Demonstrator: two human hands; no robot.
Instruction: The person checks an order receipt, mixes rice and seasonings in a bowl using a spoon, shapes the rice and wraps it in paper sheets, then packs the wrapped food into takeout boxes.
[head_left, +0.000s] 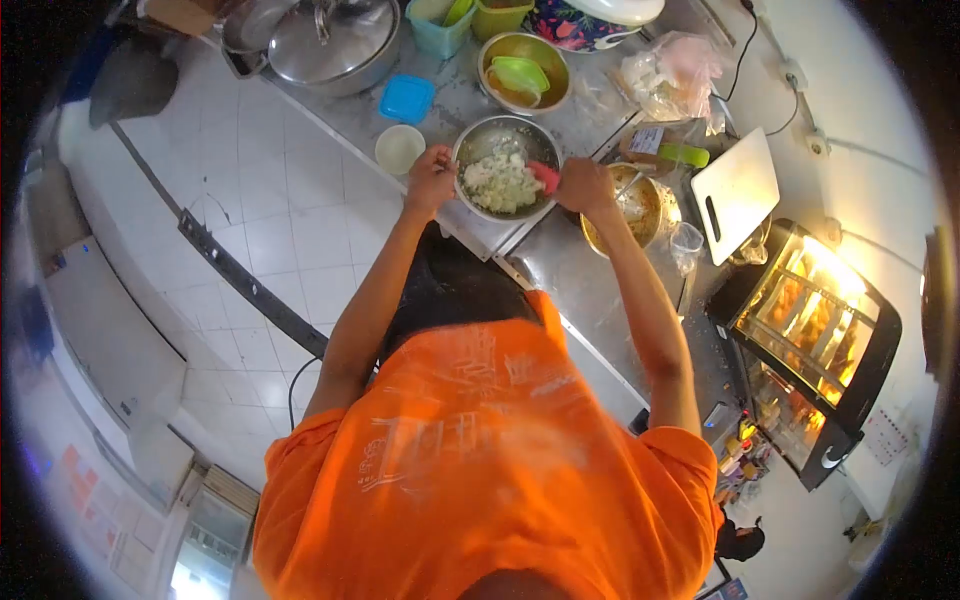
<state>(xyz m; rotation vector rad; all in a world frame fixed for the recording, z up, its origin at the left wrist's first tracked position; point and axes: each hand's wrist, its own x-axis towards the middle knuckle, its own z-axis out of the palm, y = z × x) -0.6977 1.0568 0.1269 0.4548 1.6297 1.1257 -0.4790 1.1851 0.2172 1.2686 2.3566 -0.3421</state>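
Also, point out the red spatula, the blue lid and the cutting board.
red spatula (545,178), head view, on its blade
blue lid (406,99), head view, middle of its top
cutting board (738,190), head view, on its white face

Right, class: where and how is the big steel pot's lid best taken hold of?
Probably by its handle, coming from above: that part stands up from the middle of the domed lid, which sits on the pot.

This looks like the kitchen of a small food shop. Metal worktops (560,255) run across the upper middle of the frame, with a big lidded pot (335,50) at upper left and mixing bowls near top centre. At right, a lit glass display case (815,320) holds browned food.
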